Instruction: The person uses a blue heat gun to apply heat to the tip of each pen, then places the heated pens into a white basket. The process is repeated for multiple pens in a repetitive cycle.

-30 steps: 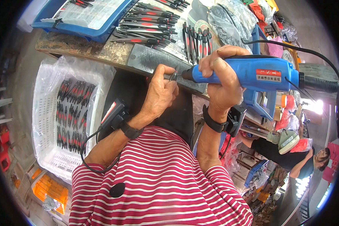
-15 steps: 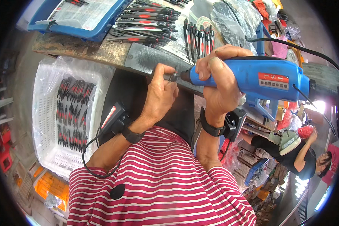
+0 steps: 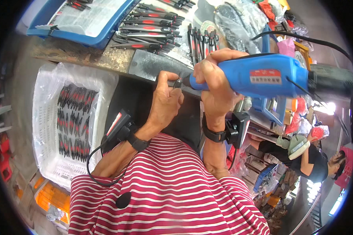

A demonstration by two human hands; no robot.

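My right hand [image 3: 215, 84] is wrapped around a blue electric screwdriver [image 3: 262, 74] held level, its tip pointing left. Pinched in my left hand [image 3: 164, 102] is a small dark and silver piece, apparently the head of a drawing compass [image 3: 178, 82]; my fingers hide most of it. The screwdriver's nose meets this piece just in front of the bench edge. Beyond my hands, a pile of black, silver and red compasses [image 3: 151, 28] lies on the bench, with a second row of compasses [image 3: 202, 41] standing closer to the screwdriver.
On my left, a white plastic-lined crate [image 3: 47, 129] holds rows of compasses [image 3: 74, 121]. A blue tray [image 3: 115, 24] sits on the bench's far left. The screwdriver's black cable [image 3: 306, 38] arcs to the right. Another person [image 3: 294, 158] handles things among cluttered shelves at right.
The screwdriver and my right hand have shifted slightly left and down, with the tool tilting a little. My left hand keeps its pinch on the compass.
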